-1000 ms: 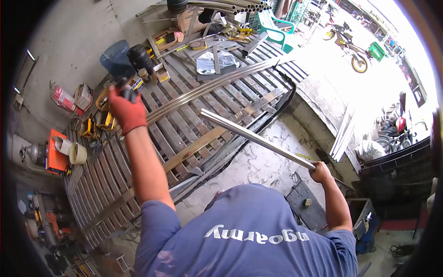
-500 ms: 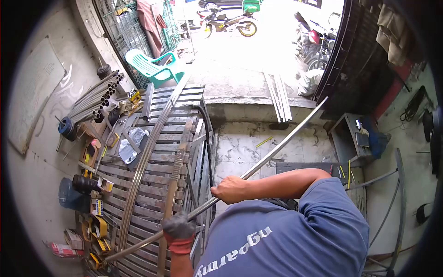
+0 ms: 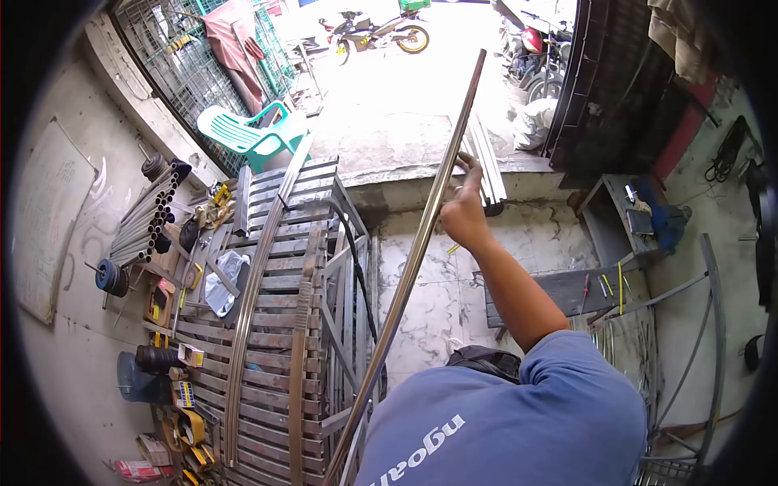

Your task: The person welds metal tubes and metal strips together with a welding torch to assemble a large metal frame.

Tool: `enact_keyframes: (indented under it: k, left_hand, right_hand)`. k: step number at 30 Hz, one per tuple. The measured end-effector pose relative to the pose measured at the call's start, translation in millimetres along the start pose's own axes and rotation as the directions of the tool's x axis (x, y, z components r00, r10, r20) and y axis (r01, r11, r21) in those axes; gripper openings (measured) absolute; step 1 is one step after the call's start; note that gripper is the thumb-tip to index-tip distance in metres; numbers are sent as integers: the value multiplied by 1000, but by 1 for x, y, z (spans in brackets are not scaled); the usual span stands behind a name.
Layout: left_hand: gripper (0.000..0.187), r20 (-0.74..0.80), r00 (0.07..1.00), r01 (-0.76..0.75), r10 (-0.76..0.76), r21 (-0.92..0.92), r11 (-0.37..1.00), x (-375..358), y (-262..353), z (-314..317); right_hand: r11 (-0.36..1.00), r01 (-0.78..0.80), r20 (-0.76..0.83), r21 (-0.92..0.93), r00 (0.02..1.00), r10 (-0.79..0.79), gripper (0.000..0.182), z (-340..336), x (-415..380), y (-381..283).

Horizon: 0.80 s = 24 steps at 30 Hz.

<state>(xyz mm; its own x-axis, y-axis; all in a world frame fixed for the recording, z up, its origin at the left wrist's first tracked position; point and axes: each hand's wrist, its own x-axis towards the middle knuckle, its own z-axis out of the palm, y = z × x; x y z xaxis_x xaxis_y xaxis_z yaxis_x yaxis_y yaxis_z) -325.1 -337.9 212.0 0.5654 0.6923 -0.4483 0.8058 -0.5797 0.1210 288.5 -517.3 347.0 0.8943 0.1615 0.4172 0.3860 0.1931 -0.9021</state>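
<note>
Starting big: there's a slatted metal bench [image 3: 269, 377] on the left, and slanting along its right side is a long shiny metal bar [image 3: 417, 259], top end pointing away from the body, bottom end running off the lower edge of view. My guess is it's stiff, maybe hollow so light for its length, but tippy, and that polished face could be slick on bare skin. I'd hold it near the middle, or toward both ends. Right arm [image 3: 523, 292] is stretched forward, elbow slightly bent. Right hand [image 3: 466, 215] sits against the bar's upper part, fingers touching its side; can't tell if they're wrapped round it. Left hand's out of frame, so no clue about its grip.
</note>
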Motion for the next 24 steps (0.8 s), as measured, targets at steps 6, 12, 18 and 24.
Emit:
enact_keyframes:
  k: [6,12,18,24]
  left_hand:
    - [42,-43,997,-68,69,29,997,4,22,37]
    - [41,-39,998,-37,39,47,998,-12,9,51]
    - [41,-38,999,17,-14,60,998,-40,-12,63]
    - [40,-29,998,62,-59,99,993,-56,-21,71]
  right_hand:
    - [568,-608,214,555,764,609,45,29,13,50]
    - [136,-841,671,523,505,543,18,43,-68,60]
    - [-76,-923,815,378,293,499,31,50,-153,65]
    - [-70,-971,856,228,166,490,32,38,-191,98]
